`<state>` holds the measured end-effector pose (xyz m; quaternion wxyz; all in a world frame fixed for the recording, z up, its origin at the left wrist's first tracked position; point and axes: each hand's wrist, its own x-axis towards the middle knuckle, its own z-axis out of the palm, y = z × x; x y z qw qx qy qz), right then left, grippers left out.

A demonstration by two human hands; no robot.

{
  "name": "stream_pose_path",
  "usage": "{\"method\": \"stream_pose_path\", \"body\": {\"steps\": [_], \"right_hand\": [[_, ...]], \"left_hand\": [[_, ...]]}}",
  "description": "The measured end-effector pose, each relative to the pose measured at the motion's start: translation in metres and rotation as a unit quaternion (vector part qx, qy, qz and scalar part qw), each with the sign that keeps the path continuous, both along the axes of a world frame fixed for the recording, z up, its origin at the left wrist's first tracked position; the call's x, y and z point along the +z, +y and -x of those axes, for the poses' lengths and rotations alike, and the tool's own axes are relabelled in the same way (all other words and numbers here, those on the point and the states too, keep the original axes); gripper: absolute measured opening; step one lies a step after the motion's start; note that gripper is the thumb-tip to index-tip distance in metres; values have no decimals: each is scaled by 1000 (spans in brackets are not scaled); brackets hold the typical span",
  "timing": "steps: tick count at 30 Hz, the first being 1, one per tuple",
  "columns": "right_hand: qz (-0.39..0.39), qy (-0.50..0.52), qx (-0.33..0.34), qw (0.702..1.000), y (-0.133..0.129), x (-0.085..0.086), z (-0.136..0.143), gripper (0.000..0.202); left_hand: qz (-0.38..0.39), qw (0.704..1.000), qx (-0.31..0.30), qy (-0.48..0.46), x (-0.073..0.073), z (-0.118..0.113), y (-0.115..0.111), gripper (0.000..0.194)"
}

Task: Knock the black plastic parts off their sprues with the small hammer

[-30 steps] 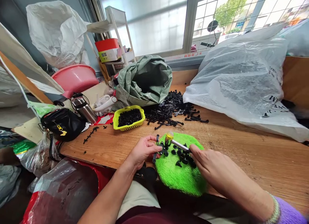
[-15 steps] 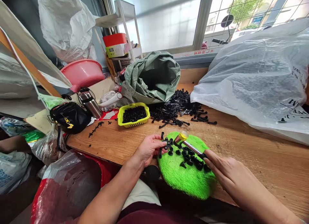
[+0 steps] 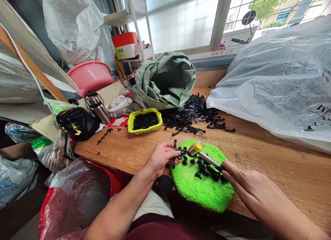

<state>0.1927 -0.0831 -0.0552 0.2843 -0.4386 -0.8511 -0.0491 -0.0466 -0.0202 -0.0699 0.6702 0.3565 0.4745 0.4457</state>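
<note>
My left hand (image 3: 161, 158) pinches a black plastic part (image 3: 180, 153) with several arms at the left edge of a fluffy green cloth (image 3: 201, 191). Fingers of my right hand (image 3: 244, 178) are wrapped round the dark handle of a small hammer (image 3: 210, 159). Its head, with a clear yellowish face, is just right of the black part; whether they touch I cannot tell. Several small black pieces (image 3: 204, 169) lie on the cloth beneath and beside the hammer.
Behind the cloth are a yellow basket (image 3: 145, 131) of small black pieces, a pile of black strips (image 3: 190, 112) and an open green sack (image 3: 165, 83). A plastic-wrapped bundle (image 3: 279, 88) is at right. A black bag (image 3: 77, 124) and steel flask (image 3: 99, 109) stand left.
The whole view has shifted slightly, so most things appear a little further right. Both hands keep their holds on the black part and the hammer.
</note>
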Motion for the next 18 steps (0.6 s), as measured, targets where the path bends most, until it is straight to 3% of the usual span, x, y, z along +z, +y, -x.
{"method": "stream_pose_path", "body": {"steps": [5,10,14,18], "right_hand": [[-29,-3,3,1000,-3,2,7,35],[-19,-74,6,997,-5,1,9,37],[-14,-40,1,999,-5,3,7,33],[8,-74,-19,997,-7,-6,6,33]], "left_hand": [[-35,999,-3,8,-3,0,-1,51],[-61,998,0,23,-4,-1,-1,53],[-63,998,-1,32,-5,0,0,53],[-64,997,-5,41,-5,0,0,56]]}}
